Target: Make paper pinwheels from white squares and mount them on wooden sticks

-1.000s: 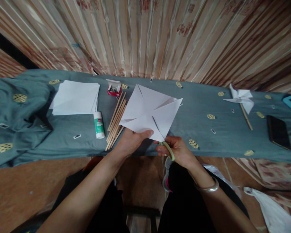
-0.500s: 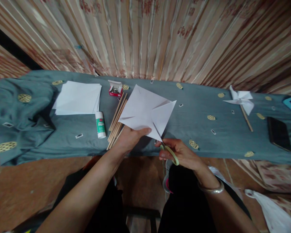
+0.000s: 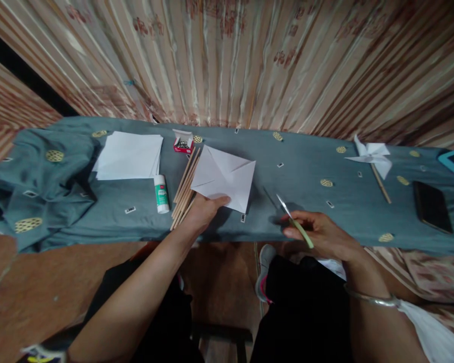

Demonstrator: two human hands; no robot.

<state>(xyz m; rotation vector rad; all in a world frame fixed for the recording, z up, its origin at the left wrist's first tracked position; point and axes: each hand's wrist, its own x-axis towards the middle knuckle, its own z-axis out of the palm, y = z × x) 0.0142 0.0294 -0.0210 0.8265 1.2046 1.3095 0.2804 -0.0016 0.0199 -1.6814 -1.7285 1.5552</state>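
One pinwheel (image 3: 379, 150) lies made on the desk (image 3: 302, 161). I see a paper (image 3: 230, 174) in the grip of the left hand (image 3: 203, 209), near the sticks (image 3: 182, 196). Cuts run in from its corners, so cutting looks done; folding isn't. The right hand (image 3: 327, 233) holds scissors (image 3: 302, 233), off the paper.

No legible text: print on glue stick (image 3: 161, 195), red box (image 3: 182, 146), cloth tags (image 3: 130, 209) apparently too small.

Left hand (image 3: 206, 210): clamped in a pinch, thumb (image 3: 222, 201) on top, pointing right
Right hand (image 3: 321, 232): gripping, fingers (image 3: 304, 217) curled, pointing left
Left forearm (image 3: 144, 282): slanting up from lower left
Right forearm (image 3: 382, 322): slanting up from lower right
Spacing: 2 hands, well apart
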